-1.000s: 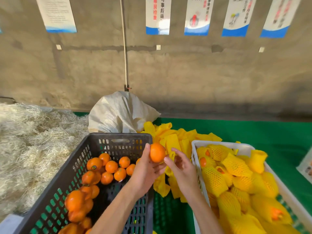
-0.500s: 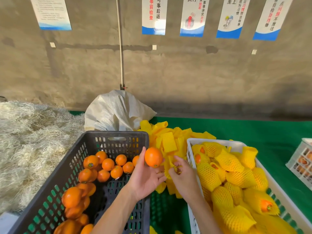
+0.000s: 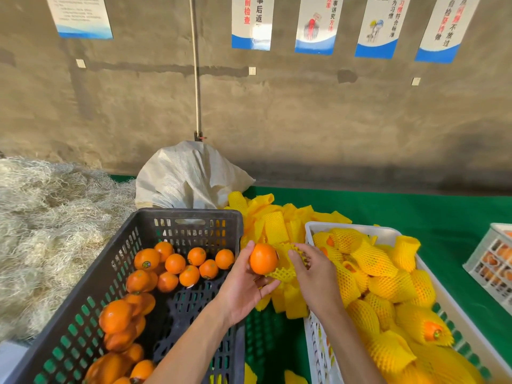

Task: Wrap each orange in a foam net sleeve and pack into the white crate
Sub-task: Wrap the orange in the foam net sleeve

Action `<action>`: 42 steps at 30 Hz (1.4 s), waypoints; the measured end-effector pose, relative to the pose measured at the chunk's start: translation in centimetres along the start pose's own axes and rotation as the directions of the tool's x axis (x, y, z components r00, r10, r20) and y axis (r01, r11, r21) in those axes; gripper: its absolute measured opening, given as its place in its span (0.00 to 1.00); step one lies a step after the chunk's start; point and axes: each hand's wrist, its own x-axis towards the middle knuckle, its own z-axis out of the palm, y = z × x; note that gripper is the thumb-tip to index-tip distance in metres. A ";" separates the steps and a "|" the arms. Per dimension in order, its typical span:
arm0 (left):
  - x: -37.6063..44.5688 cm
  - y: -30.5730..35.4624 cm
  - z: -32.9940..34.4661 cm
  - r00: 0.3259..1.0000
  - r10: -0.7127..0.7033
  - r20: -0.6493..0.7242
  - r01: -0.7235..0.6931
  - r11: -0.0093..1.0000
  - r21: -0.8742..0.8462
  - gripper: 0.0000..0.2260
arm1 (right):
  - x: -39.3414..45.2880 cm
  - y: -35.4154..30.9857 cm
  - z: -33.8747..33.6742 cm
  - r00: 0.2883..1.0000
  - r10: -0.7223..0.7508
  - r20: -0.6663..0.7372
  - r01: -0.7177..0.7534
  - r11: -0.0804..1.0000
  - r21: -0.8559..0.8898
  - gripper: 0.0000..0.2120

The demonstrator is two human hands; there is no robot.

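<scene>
Orange fruit, one piece: the orange point(image 3: 263, 258) sits in the left hand point(image 3: 243, 289), fingers curled around it, above the gap between the dark crate point(image 3: 83, 309) and the white crate point(image 3: 454, 314). The right hand point(image 3: 315, 275) pinches a yellow foam net sleeve point(image 3: 286, 268) touching the fruit's right side. Judgement: fruit firm, smooth, moderately heavy; sleeve light, soft, stretchy. Best held at its open rim and stretched over the fruit. Loose sleeves point(image 3: 277, 225) lie behind, at the green worktop's middle.
</scene>
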 end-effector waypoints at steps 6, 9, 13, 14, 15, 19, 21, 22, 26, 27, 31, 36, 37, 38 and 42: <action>-0.1 -0.1 0.2 1.000 0.027 0.015 -0.028 0.996 0.084 0.31 | -0.9 -0.2 1.2 0.999 0.016 -0.044 -0.015 0.999 0.029 0.06; -0.7 -0.1 0.5 0.999 0.027 0.028 -0.030 0.995 0.096 0.30 | -1.6 -0.4 2.3 0.999 0.012 -0.040 -0.011 1.000 0.021 0.07; -1.2 0.4 0.6 0.997 0.020 0.081 -0.024 0.999 0.046 0.30 | -2.4 -0.5 3.0 0.999 -0.052 -0.011 0.052 0.999 0.015 0.07; -1.3 0.5 0.5 0.994 0.013 0.109 -0.017 0.999 0.036 0.29 | -2.5 -0.5 3.0 0.998 -0.064 -0.004 0.064 0.998 -0.013 0.06; -1.4 0.5 0.5 0.990 0.001 0.140 -0.004 1.000 0.021 0.29 | -2.5 -0.6 2.9 0.997 -0.077 0.002 0.077 0.996 -0.046 0.04; -1.5 0.3 0.9 0.988 0.007 0.154 -0.017 0.998 0.061 0.28 | -2.7 -1.0 2.4 0.987 -0.163 0.013 0.162 0.964 -0.210 0.04; -1.3 -0.1 1.1 0.992 0.040 0.121 -0.056 0.990 0.128 0.26 | -2.7 -1.2 2.4 0.987 -0.162 -0.011 0.153 0.951 -0.270 0.06; -1.3 -0.2 1.1 0.993 0.057 0.102 -0.073 0.984 0.162 0.26 | -2.6 -1.3 2.3 0.989 -0.143 -0.027 0.131 0.954 -0.270 0.07; -1.3 -0.9 0.9 0.988 0.142 0.063 -0.155 0.927 0.341 0.23 | -2.2 -1.6 1.9 0.987 -0.139 -0.079 0.122 0.973 -0.195 0.10; -1.4 -1.0 1.0 0.984 0.164 0.063 -0.176 0.905 0.386 0.23 | -2.1 -1.6 1.8 0.984 -0.164 -0.071 0.148 0.970 -0.194 0.10; -1.5 -1.2 1.5 0.982 0.132 0.134 -0.180 0.869 0.460 0.20 | -2.1 -1.2 1.2 0.955 -0.285 -0.082 0.261 0.940 -0.222 0.08; -1.3 -0.9 1.3 0.997 0.048 0.067 -0.071 0.921 0.382 0.15 | -2.2 -0.2 1.1 0.942 -0.333 -0.044 0.311 0.913 -0.263 0.08; -1.3 -1.1 1.3 0.994 0.088 0.070 -0.110 0.893 0.437 0.14 | -2.3 -0.2 1.1 0.936 -0.351 -0.033 0.330 0.903 -0.274 0.09; -1.5 -1.3 1.3 0.987 0.139 0.080 -0.160 0.850 0.501 0.13 | -2.6 -0.2 1.1 0.924 -0.382 -0.031 0.356 0.886 -0.297 0.09; -1.0 -2.1 1.2 0.939 0.344 0.028 -0.282 0.718 0.636 0.11 | -4.2 -0.9 1.6 0.835 -0.548 -0.052 0.467 0.755 -0.461 0.14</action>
